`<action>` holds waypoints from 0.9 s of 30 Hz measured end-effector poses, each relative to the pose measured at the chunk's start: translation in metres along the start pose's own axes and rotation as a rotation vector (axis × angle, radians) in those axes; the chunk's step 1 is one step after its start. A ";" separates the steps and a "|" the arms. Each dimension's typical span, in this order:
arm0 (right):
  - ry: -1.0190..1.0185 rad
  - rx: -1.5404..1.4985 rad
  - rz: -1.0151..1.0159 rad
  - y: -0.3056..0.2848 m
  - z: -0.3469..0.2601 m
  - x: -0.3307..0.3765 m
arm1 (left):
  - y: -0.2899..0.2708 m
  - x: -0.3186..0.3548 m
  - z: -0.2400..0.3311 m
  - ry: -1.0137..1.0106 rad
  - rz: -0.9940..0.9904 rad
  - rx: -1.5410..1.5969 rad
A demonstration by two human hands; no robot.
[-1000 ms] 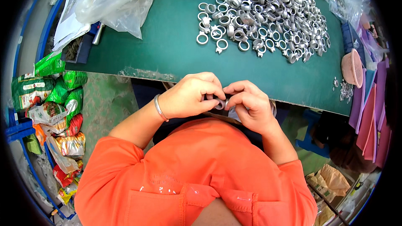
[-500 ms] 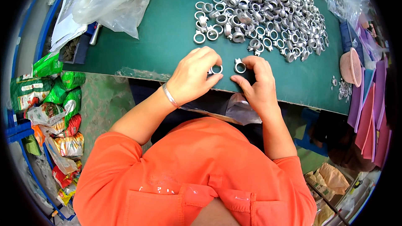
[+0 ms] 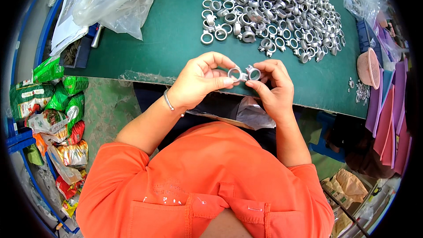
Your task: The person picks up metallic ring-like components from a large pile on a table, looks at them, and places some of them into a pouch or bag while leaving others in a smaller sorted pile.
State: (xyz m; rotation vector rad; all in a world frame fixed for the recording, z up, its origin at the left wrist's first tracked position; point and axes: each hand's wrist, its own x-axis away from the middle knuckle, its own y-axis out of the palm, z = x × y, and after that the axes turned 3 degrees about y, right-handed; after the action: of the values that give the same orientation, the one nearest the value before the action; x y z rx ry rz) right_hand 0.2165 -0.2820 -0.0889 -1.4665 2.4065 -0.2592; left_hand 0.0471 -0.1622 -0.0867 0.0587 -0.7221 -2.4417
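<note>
My left hand (image 3: 196,81) pinches a grey metal ring clamp (image 3: 240,75) between thumb and fingers. My right hand (image 3: 278,87) grips a second ring clamp (image 3: 258,74) with thumb and forefinger. Both rings are held near the table's front edge, side by side, with their small lugs close together. Whether the lugs touch I cannot tell. Beyond my hands, a large heap of similar metal ring clamps (image 3: 264,13) spreads over the green table (image 3: 145,57).
A clear plastic bag (image 3: 128,13) lies on papers at the far left, by a metal-handled tool (image 3: 97,36). At the right are a pink basket (image 3: 369,68) and some small metal parts (image 3: 362,92). Bright packets (image 3: 72,110) are piled on the left.
Both hands have brought their rings together. The right ring, upright at my right fingertips before, is now turned toward the left one, and my left hand has shifted slightly right.
</note>
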 end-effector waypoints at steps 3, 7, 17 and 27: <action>0.057 -0.251 -0.039 0.002 0.006 0.002 | -0.003 0.004 -0.002 -0.022 -0.025 0.156; 0.272 -0.702 -0.160 -0.003 0.001 0.005 | -0.004 0.009 -0.004 0.098 -0.082 0.033; 0.012 -0.439 -0.118 0.010 -0.001 0.010 | 0.013 0.021 0.000 0.113 -0.068 -0.280; -0.575 0.576 -0.038 0.035 -0.025 -0.078 | -0.009 0.013 0.029 0.381 0.144 -0.219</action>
State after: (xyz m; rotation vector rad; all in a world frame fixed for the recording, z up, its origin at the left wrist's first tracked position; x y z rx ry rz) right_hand 0.2120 -0.1967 -0.0634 -1.1209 1.6626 -0.4272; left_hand 0.0258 -0.1496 -0.0649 0.3613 -0.2796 -2.2634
